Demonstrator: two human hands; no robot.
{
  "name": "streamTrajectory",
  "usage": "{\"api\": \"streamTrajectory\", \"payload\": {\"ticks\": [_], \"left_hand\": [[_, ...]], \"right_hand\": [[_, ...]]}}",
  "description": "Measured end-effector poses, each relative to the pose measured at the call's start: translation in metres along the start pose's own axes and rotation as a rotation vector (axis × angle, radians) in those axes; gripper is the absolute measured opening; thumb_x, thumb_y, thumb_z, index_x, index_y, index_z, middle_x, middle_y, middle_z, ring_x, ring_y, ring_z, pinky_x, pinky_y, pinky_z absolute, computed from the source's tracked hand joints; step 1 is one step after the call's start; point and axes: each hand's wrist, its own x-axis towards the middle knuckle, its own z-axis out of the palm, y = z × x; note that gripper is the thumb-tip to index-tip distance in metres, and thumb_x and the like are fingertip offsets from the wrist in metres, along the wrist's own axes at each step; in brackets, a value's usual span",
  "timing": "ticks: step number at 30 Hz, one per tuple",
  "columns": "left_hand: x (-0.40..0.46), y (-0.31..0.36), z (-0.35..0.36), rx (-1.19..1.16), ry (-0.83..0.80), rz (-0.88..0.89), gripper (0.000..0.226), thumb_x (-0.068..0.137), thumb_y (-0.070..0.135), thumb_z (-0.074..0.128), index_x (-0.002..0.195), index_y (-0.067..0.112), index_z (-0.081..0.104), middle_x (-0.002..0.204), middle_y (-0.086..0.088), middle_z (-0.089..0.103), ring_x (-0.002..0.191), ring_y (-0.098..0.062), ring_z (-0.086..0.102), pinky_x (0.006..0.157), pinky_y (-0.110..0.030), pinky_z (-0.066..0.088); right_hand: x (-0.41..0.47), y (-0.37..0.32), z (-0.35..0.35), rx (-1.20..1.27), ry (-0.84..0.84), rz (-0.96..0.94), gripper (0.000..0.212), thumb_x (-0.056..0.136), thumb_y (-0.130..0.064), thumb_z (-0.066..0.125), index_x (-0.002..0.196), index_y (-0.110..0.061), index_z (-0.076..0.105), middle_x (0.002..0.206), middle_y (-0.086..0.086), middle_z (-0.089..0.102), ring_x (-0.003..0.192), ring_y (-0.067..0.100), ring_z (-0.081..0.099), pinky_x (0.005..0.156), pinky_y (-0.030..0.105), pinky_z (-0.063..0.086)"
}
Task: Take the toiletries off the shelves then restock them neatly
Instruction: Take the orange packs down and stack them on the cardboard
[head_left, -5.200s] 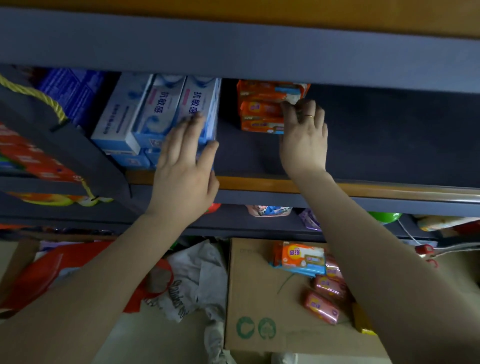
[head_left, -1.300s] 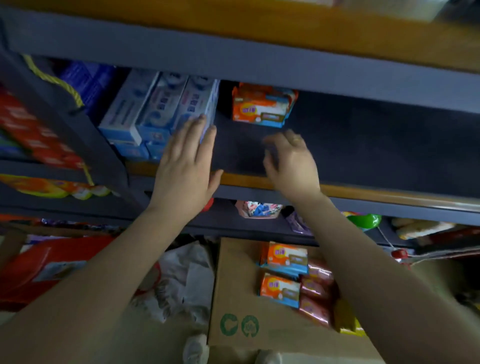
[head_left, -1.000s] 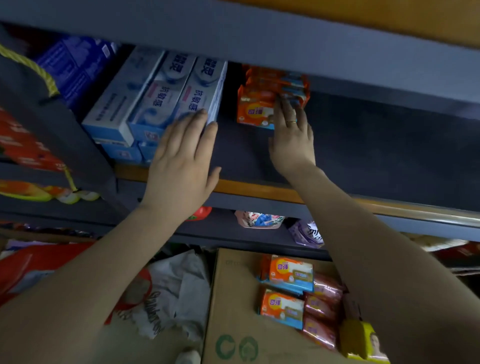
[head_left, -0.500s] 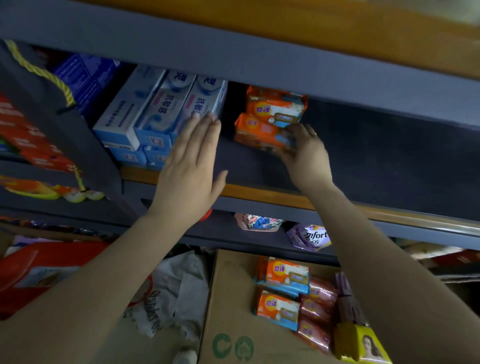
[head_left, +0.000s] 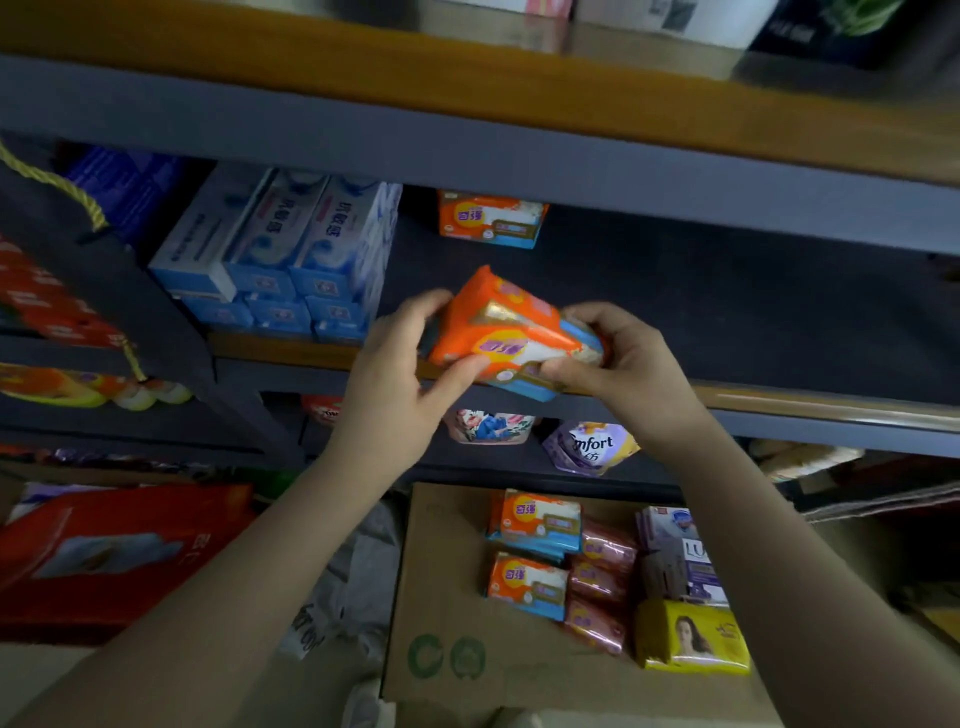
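Observation:
An orange soap pack (head_left: 506, 332) is held tilted in front of the dark shelf (head_left: 727, 312), just above its wooden front edge. My left hand (head_left: 400, 384) pinches its left end and my right hand (head_left: 623, 364) grips its right end. Another orange soap pack (head_left: 491, 218) remains at the back of the shelf. Blue and white toothpaste boxes (head_left: 291, 260) are stacked on the shelf's left part.
Below stands a cardboard box (head_left: 441, 597) bearing several soap packs: orange (head_left: 537, 522), pink (head_left: 602, 577), purple (head_left: 680, 556) and yellow (head_left: 691, 636). A purple Comfort pouch (head_left: 592, 447) sits on the lower shelf. A red bag (head_left: 114, 551) lies at the left.
My right hand pulled an orange soap pack forward off the shelf. My left hand left the toothpaste boxes and took hold of the pack's left end.

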Motion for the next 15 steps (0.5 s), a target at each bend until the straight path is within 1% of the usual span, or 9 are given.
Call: {"api": "streamTrajectory", "payload": {"ticks": [2, 3, 5, 7, 9, 10, 11, 13, 15], "left_hand": [[-0.006, -0.006, 0.01, 0.014, -0.023, -0.021, 0.052, 0.079, 0.039, 0.067, 0.121, 0.013, 0.05, 0.111, 0.0, 0.057, 0.102, -0.019, 0.056, 0.083, -0.022, 0.041], [-0.01, -0.009, 0.015, -0.017, -0.043, -0.056, 0.045, 0.079, 0.03, 0.071, 0.117, 0.015, 0.051, 0.108, 0.002, 0.058, 0.101, -0.019, 0.057, 0.083, -0.022, 0.042], [-0.017, -0.014, 0.026, -0.157, -0.097, -0.168, 0.038, 0.079, 0.018, 0.072, 0.109, 0.025, 0.049, 0.101, 0.01, 0.062, 0.098, -0.011, 0.06, 0.081, -0.016, 0.045], [-0.025, -0.019, 0.035, -0.348, -0.134, -0.268, 0.038, 0.077, 0.014, 0.074, 0.105, 0.028, 0.051, 0.098, 0.015, 0.065, 0.099, -0.007, 0.062, 0.083, -0.018, 0.048], [-0.031, -0.022, 0.041, -0.501, -0.164, -0.319, 0.037, 0.078, 0.01, 0.071, 0.108, 0.022, 0.054, 0.103, 0.012, 0.067, 0.102, -0.007, 0.062, 0.084, -0.019, 0.049], [-0.034, -0.022, 0.044, -0.564, -0.182, -0.35, 0.038, 0.079, 0.008, 0.069, 0.113, 0.017, 0.054, 0.107, 0.009, 0.067, 0.104, -0.007, 0.062, 0.085, -0.02, 0.049], [-0.037, -0.02, 0.046, -0.615, -0.197, -0.395, 0.039, 0.079, 0.011, 0.068, 0.116, 0.013, 0.055, 0.11, 0.004, 0.066, 0.105, -0.009, 0.062, 0.087, -0.022, 0.049], [-0.043, -0.019, 0.051, -0.675, -0.219, -0.52, 0.045, 0.073, 0.026, 0.075, 0.113, 0.015, 0.058, 0.107, 0.003, 0.069, 0.102, -0.011, 0.064, 0.088, -0.028, 0.051], [-0.047, -0.017, 0.055, -0.723, -0.236, -0.637, 0.039, 0.069, 0.038, 0.073, 0.102, 0.022, 0.061, 0.095, 0.008, 0.072, 0.092, -0.008, 0.066, 0.08, -0.026, 0.049]], "right_hand": [[-0.012, 0.0, -0.004, -0.284, 0.089, -0.107, 0.037, 0.071, -0.013, 0.079, 0.092, -0.031, 0.054, 0.093, -0.016, 0.058, 0.082, -0.003, 0.059, 0.072, 0.008, 0.047], [-0.018, 0.001, -0.006, -0.414, 0.123, -0.181, 0.038, 0.07, -0.015, 0.08, 0.094, -0.031, 0.054, 0.093, -0.018, 0.055, 0.081, -0.002, 0.056, 0.073, 0.005, 0.044], [-0.029, 0.003, -0.01, -0.558, 0.124, -0.318, 0.038, 0.07, -0.018, 0.08, 0.103, -0.02, 0.06, 0.096, -0.013, 0.053, 0.085, -0.001, 0.052, 0.077, 0.003, 0.041], [-0.039, 0.003, -0.017, -0.613, 0.048, -0.383, 0.043, 0.072, -0.02, 0.074, 0.112, -0.014, 0.061, 0.101, -0.011, 0.051, 0.089, -0.006, 0.049, 0.079, 0.001, 0.039], [-0.048, 0.002, -0.026, -0.553, -0.076, -0.341, 0.048, 0.075, -0.016, 0.074, 0.119, -0.021, 0.056, 0.103, -0.018, 0.05, 0.089, -0.01, 0.051, 0.078, 0.004, 0.042], [-0.051, 0.001, -0.03, -0.477, -0.132, -0.285, 0.05, 0.076, -0.012, 0.074, 0.119, -0.028, 0.053, 0.102, -0.02, 0.05, 0.087, -0.008, 0.054, 0.077, 0.008, 0.045], [-0.053, 0.001, -0.034, -0.382, -0.169, -0.213, 0.051, 0.078, -0.009, 0.073, 0.117, -0.034, 0.052, 0.099, -0.02, 0.052, 0.082, -0.003, 0.057, 0.075, 0.014, 0.048], [-0.057, -0.001, -0.039, -0.181, -0.153, -0.067, 0.043, 0.079, -0.011, 0.07, 0.112, -0.035, 0.055, 0.09, -0.014, 0.057, 0.07, 0.002, 0.059, 0.068, 0.023, 0.053], [-0.059, 0.001, -0.042, -0.055, -0.103, 0.045, 0.027, 0.081, -0.018, 0.065, 0.106, -0.027, 0.059, 0.082, -0.008, 0.057, 0.061, 0.0, 0.056, 0.056, 0.018, 0.047]]}}
